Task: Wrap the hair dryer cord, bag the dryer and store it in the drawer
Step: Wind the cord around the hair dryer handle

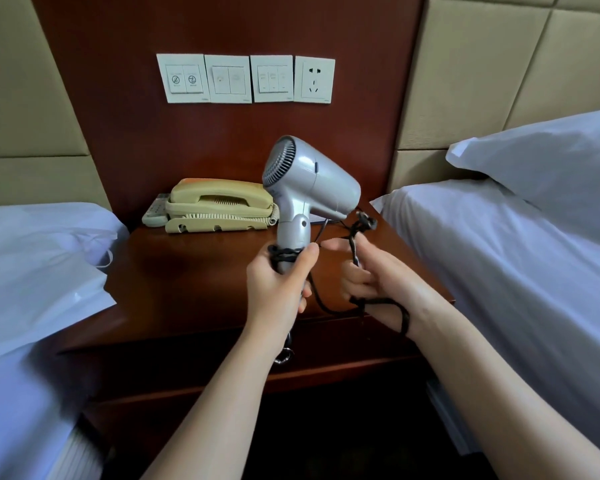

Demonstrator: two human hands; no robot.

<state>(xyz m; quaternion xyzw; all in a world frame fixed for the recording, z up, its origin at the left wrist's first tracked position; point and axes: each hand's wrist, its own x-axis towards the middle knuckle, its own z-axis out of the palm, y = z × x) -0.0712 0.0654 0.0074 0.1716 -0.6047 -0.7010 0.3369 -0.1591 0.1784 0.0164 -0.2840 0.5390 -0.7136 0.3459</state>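
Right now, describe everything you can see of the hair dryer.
The hair dryer is silver, plastic-looking, with a grey grilled intake facing up-left, the nozzle pointing right and a hinge pin above the handle. It is held upright over the nightstand. The left hand grips its handle, where a few turns of black cord are wound; the rest trails to the right hand, which holds it.

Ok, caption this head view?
Left hand grips silver hair dryer by the handle, black cord partly wound round it; right hand holds loose cord.
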